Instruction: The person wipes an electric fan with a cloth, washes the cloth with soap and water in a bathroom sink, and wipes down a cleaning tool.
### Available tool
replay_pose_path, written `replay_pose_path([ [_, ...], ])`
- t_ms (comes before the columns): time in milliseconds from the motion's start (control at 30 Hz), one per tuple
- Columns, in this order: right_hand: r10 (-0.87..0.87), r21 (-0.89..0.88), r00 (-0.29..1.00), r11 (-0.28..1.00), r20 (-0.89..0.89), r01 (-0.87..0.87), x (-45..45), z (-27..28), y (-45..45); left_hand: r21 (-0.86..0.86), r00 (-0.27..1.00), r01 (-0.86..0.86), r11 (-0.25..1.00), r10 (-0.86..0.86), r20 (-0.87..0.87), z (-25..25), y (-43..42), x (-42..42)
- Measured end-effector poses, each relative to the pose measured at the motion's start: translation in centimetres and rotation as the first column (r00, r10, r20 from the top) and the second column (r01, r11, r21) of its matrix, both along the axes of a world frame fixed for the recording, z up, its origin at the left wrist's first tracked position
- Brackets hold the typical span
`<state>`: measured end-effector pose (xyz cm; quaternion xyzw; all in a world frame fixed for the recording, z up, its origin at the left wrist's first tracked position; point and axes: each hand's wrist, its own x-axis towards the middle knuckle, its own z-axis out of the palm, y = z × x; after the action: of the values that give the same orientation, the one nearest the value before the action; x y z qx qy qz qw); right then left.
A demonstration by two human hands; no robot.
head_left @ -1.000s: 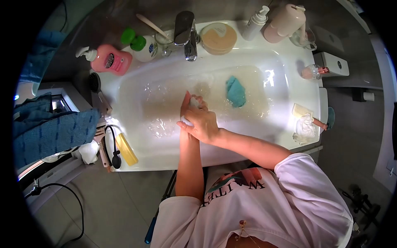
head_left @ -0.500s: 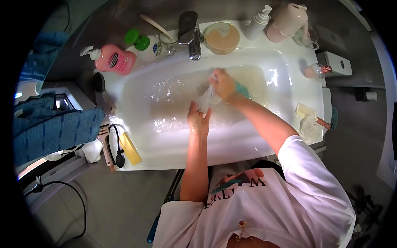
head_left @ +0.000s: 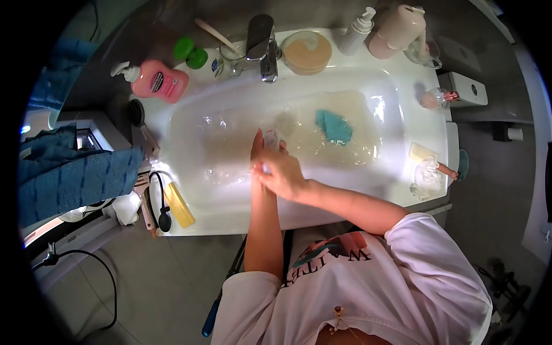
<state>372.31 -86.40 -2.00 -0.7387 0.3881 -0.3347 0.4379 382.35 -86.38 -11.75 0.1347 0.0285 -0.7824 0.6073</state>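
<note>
Over the water in the white basin [head_left: 190, 195], a wet white cloth [head_left: 271, 138] is bunched between my two hands. My left hand [head_left: 258, 150] has its fingers around the cloth, pointing toward the tap. Across its palm side lies my right hand [head_left: 283, 174], fingers curled against the cloth's lower part and partly covering the left hand. Most of the cloth is hidden inside the hands. To the right, a teal cloth [head_left: 334, 126] lies in the cloudy water, untouched.
Along the back rim stand a pink pump bottle [head_left: 160, 82], the tap [head_left: 261, 43], a round tan container [head_left: 307, 53] and a white pump bottle [head_left: 357, 33]. A crumpled white cloth [head_left: 426, 177] rests on the right rim. A yellow bar-shaped object [head_left: 179, 205] sits at the left.
My right hand has come down and left from above, bringing the white cloth's raised end onto my left hand. The teal cloth, partly covered before, now shows fully.
</note>
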Motion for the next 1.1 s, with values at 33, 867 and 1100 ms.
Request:
replay_pose_path([
  [33, -0.005, -0.006, 1.000, 1.000, 0.000, 0.005, -0.2, 0.9, -0.1, -0.297, 0.943, 0.146, 0.944, -0.223, -0.246, 0.5, -0.3, -0.1],
  [867, 0.111, 0.479, 0.945, 0.876, -0.308, 0.054, -1.0, -5.7, -3.3, 0.509, 0.925, -0.201, 0.837, -0.009, 0.380, -1.4, 1.1, -1.8],
  [1100, -0.224, 0.147, 0.954, 0.956, -0.201, 0.255, -0.7, -1.0, -2.9, 0.153, 0.864, -0.258, 0.954, 0.158, 0.477, 6.9, 0.4, -5.7],
])
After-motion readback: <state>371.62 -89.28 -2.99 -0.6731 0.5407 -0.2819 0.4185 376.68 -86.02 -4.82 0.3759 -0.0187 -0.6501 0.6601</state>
